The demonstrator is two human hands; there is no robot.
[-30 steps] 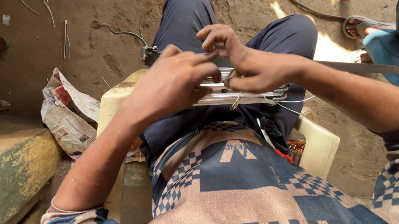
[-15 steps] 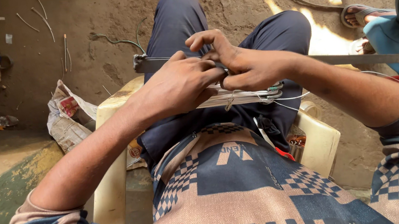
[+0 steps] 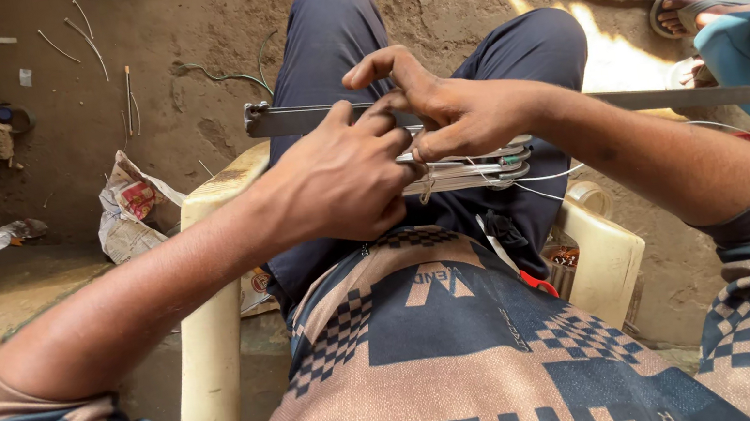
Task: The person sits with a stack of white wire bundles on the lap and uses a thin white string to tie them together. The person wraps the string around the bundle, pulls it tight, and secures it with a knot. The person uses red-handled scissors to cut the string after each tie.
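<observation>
Sitting on a cream plastic chair [image 3: 211,292], a person in a brown and navy checked shirt works with both hands over the lap, seen from above. A bundle of thin metal strips [image 3: 477,169] lies across the thighs just above the chair seat, with pale wire [image 3: 543,187] trailing off its far end. A long flat metal bar [image 3: 303,118] crosses the knees beyond the bundle and reaches well past the chair's right side.

The left hand [image 3: 342,181] is curled closed around the near end of the bundle, fingers wrapped tight. The right hand [image 3: 454,111] sits just beside it, touching it; thumb and middle fingers are pinched together at the bundle, though what they pinch is hidden, and the forefinger is raised and bent.

The work looks like binding or threading wire at the bundle, about midway. The following move would seem to call for a firm left hold and a fine right pinch.

Left of the chair, crumpled paper [image 3: 131,211] lies on the dirt floor [image 3: 165,35]. Right of the chair, another person's sandalled foot [image 3: 689,10] shows.
</observation>
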